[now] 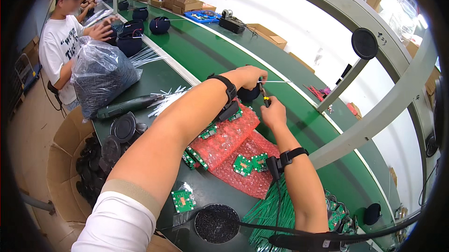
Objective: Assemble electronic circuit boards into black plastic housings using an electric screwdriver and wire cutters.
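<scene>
My left hand (253, 75) is closed at the top of a dark blue rounded piece (249, 94), mostly hidden behind my wrist. A thin white strip, like a cable tie (279, 81), sticks out to the right of my fingers. My right hand (274, 113) grips a pair of cutters (265, 99) with yellow and black handles, their jaws up against the dark piece. Below both hands lies red bubble wrap (234, 142), with green circuit boards (242, 165) on it. Black bands circle both wrists.
Left of my arm lie a green power screwdriver (128, 106), white ties (170, 100) and a clear bag (100, 74) of dark pieces. A black dish of screws (217, 224) and green ties (269, 212) are near. A metal frame post (374, 107) slants on the right. A co-worker (63, 51) stands far left.
</scene>
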### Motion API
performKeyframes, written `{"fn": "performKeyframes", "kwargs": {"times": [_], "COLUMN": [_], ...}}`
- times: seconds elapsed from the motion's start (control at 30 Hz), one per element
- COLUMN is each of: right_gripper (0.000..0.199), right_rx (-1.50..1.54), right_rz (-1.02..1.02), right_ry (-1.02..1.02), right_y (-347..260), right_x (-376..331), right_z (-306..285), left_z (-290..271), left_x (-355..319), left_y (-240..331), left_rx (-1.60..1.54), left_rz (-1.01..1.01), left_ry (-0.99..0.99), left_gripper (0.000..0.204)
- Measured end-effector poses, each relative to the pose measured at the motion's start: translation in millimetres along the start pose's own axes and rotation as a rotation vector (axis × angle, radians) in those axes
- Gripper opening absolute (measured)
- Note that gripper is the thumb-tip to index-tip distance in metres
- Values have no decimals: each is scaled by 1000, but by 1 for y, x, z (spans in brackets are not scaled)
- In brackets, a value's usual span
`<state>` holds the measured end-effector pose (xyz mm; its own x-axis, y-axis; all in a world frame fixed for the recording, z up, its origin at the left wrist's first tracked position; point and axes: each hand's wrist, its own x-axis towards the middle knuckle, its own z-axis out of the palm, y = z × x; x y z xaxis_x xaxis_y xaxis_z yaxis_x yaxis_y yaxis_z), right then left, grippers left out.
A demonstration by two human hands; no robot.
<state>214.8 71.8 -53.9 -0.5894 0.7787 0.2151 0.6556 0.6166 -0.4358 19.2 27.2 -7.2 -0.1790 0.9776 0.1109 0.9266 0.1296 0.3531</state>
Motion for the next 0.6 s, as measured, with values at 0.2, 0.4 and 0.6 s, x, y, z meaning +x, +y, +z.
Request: {"fn": "performKeyframes", "kwargs": {"times": [0.2,0.4,0.6], "right_gripper": [47,41,39], "right_rx": [34,53,-25], "right_rz": [-17,-4,10], "right_ry": [30,47,58], "right_y": [6,12,7], "right_x": [4,0,-14], "right_z": [1,-4,-16], "left_z": [7,10,25], "left_x": [3,10,14], "left_y": [9,20,23], "left_rx": [-23,-51,-189], "left_rz": [15,32,-22], "left_ry": [0,-11,131], "left_gripper": [59,43,23]}}
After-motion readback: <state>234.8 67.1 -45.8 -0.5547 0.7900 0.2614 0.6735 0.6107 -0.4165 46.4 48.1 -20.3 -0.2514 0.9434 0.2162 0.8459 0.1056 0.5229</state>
